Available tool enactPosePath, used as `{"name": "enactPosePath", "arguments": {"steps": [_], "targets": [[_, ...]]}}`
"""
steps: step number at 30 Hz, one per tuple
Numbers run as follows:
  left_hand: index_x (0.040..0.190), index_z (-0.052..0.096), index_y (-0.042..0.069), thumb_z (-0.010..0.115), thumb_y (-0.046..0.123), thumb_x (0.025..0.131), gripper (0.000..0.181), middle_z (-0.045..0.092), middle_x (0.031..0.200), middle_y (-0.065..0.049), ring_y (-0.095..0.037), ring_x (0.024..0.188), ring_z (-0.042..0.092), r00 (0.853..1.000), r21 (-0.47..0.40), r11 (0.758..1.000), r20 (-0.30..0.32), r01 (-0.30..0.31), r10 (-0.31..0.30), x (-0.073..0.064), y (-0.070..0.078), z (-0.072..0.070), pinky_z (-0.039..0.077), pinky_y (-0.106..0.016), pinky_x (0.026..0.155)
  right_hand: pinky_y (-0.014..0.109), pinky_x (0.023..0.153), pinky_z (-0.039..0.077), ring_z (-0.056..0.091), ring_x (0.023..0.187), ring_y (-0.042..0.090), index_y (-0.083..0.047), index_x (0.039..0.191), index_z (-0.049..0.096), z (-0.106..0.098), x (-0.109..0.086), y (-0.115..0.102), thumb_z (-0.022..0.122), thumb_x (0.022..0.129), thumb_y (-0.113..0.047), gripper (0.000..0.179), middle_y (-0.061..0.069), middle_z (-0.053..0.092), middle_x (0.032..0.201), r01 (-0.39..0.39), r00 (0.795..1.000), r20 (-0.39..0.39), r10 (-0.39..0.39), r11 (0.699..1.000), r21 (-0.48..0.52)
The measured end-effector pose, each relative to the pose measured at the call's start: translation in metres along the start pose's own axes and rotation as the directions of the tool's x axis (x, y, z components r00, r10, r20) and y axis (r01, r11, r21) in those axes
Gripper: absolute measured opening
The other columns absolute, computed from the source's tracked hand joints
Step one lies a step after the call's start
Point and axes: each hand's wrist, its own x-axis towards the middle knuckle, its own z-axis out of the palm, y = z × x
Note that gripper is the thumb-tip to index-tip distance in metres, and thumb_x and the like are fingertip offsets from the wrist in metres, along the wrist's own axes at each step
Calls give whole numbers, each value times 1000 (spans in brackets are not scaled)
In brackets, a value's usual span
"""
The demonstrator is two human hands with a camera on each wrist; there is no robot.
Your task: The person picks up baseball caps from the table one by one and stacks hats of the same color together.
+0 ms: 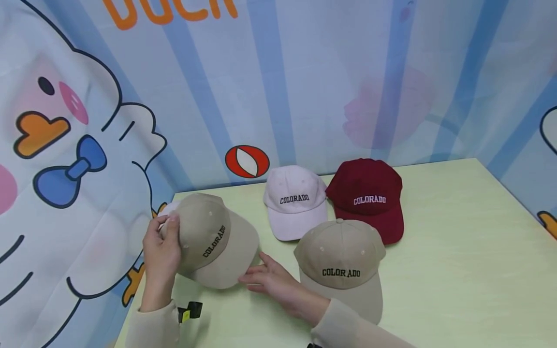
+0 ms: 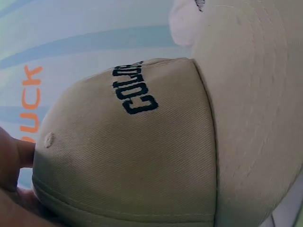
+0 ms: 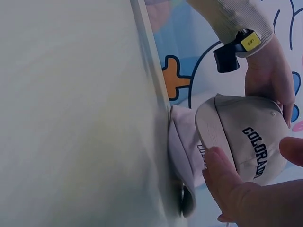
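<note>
My left hand (image 1: 160, 251) grips the back of a beige baseball cap (image 1: 197, 227) by its crown, thumb on the outside. The cap is tilted, its brim (image 2: 255, 109) toward the right, black "COLORADO" lettering on the front. At the brim's edge, my right hand (image 1: 280, 286) has its fingers extended; whether they press on the cloth I cannot tell. Behind the held cap, a pale pink cap (image 3: 182, 125) shows partly. Just right of my right hand a second beige cap (image 1: 341, 251) rests on the table, part of its brim covered by the right forearm.
Farther back on the table (image 1: 452, 251) sit another pale pink cap (image 1: 296, 193) and a dark red cap (image 1: 370, 186), side by side. A backdrop cloth (image 1: 304, 72) with a cartoon duck (image 1: 100, 232) rises behind the table and on its left.
</note>
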Motion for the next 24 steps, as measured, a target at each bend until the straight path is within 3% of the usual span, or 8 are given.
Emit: {"name": "enactPosePath", "arguments": {"steps": [6,11,17,24], "targets": [[137,56,9,50,51,106,52,65,129,-16,-22,107,58,1000,-32,999,7,4,-4,-8,13,-1,45,-42,94,48,113,46,66,123,29,-4,166,11,-13,-13,-13,67,94,-19,91,14,59,142,45,999,14,-43,986,-159],[131,60,17,55,51,104,44,69,113,0,-13,99,61,999,-69,997,32,32,-30,-13,22,-3,48,-28,83,47,108,44,67,117,20,-5,164,20,-24,-21,-25,65,93,-21,86,13,53,148,76,996,-21,-86,954,-291],[125,65,18,60,49,103,38,67,103,10,-12,97,60,998,-108,994,68,18,-10,-20,32,-3,48,-26,81,42,103,46,66,116,19,-6,162,28,-35,-31,-44,63,97,-20,75,14,49,149,125,989,-31,-143,932,-340],[120,69,14,62,45,103,36,68,87,12,-12,85,64,987,-107,994,154,-39,55,-33,47,5,52,-26,73,49,114,46,53,138,34,-7,160,34,-48,-42,-67,60,103,-20,64,18,47,151,244,965,1,-262,900,-360]]}}
